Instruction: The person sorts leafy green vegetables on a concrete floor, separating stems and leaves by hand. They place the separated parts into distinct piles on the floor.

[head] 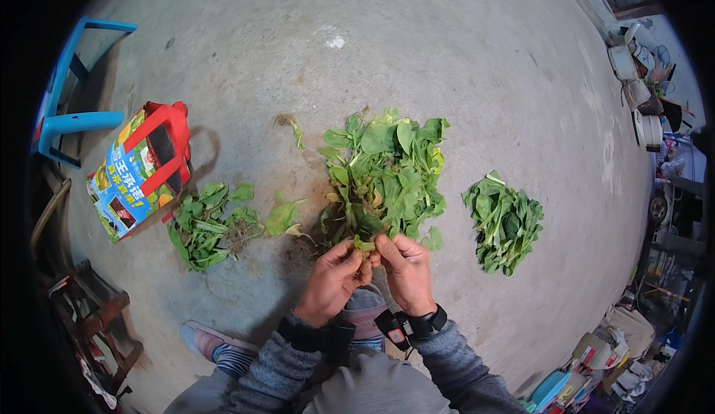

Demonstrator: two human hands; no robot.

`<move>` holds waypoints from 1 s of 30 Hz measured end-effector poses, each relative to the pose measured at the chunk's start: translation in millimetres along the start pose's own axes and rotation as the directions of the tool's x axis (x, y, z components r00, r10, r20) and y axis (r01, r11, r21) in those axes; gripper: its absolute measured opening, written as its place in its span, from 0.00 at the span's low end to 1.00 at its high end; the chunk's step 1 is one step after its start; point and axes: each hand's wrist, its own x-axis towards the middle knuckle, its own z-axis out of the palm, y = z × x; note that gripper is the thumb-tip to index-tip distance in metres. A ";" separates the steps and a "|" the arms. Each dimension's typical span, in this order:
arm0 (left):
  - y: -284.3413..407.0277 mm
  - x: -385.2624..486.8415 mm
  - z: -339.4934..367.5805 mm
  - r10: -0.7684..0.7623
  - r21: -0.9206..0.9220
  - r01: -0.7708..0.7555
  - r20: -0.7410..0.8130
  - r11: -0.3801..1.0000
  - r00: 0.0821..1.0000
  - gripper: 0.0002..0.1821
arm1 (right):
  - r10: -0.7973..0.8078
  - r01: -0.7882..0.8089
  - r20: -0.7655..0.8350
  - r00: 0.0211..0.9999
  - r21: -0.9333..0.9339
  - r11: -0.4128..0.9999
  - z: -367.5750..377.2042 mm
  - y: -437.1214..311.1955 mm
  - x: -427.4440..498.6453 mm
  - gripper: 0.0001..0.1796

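My left hand [334, 281] pinches a small leafy green plant [363, 245] between thumb and fingers. From the other side, the fingertips of my right hand [408, 269] grip the same plant's leaf end. Just beyond both hands spreads a large heap of leafy greens [399, 174], with dirty roots and a few yellowed leaves among it. A tidier bunch of greens [505, 224] lies to the right. On the left sits a smaller pile of greens and roots [209, 227]. My fingers partly hide the held plant.
A printed carrier bag with red handles [137, 176] stands left, by a blue plastic stool [81, 121]. A dark wooden stool [98, 319] is at lower left. Loose leaves [284, 216] and a rooted stem [296, 132] lie on the concrete floor [268, 68]. Household clutter [600, 352] lines the right.
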 end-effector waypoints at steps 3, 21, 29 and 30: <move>6.9 4.7 -17.0 0.016 -0.278 -0.031 -0.057 0.960 0.998 0.06 | -0.082 0.088 -0.063 0.995 0.099 0.991 -1.5 1.5 -3.4 0.09; 71.6 -4.6 -61.7 0.852 0.861 -0.298 -0.250 0.413 0.460 0.12 | -0.639 -0.425 -0.402 0.655 -0.896 0.128 -228.1 -116.5 -17.2 0.14; 95.3 -38.3 -98.9 0.793 0.747 -0.278 -0.526 0.604 0.307 0.12 | -0.383 0.205 0.022 0.924 -0.873 0.443 -83.2 -18.5 4.2 0.07; 92.9 -41.6 -101.9 0.813 0.748 -0.322 -0.515 0.580 0.270 0.12 | -0.311 0.273 0.150 0.939 -0.873 0.404 -61.6 -9.6 7.5 0.07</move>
